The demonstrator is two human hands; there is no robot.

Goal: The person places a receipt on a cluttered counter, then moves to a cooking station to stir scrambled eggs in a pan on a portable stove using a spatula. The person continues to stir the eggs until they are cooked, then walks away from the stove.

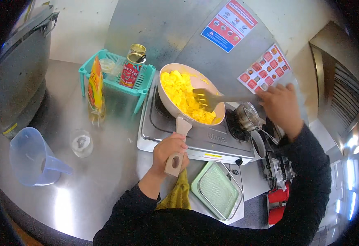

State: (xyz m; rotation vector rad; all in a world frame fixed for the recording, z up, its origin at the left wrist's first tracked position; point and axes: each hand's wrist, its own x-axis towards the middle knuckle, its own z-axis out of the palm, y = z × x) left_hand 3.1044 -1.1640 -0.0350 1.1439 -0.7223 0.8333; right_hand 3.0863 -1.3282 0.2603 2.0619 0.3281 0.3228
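My left hand [168, 150] is closed around the beige handle of a frying pan [171, 106], tilted above a Rinnai gas stove [195, 138]. Yellow scrambled eggs [179, 92] fill much of the pan, heaped toward its left and lower side. In my right hand [279, 103] is the handle of a slotted turner [207, 98], slightly blurred. The turner's head is down in the eggs on the pan's right side. Whether the pan touches the burner beneath is hidden.
Left of the stove stands a turquoise plastic rack [105, 80] with cans and a small tub. A yellow packet [96, 89], a clear glass [81, 144] and a plastic measuring jug [29, 156] are on the steel counter. A saucepan with a strainer [248, 117] occupies the right burner. A green tray [218, 190] lies in front.
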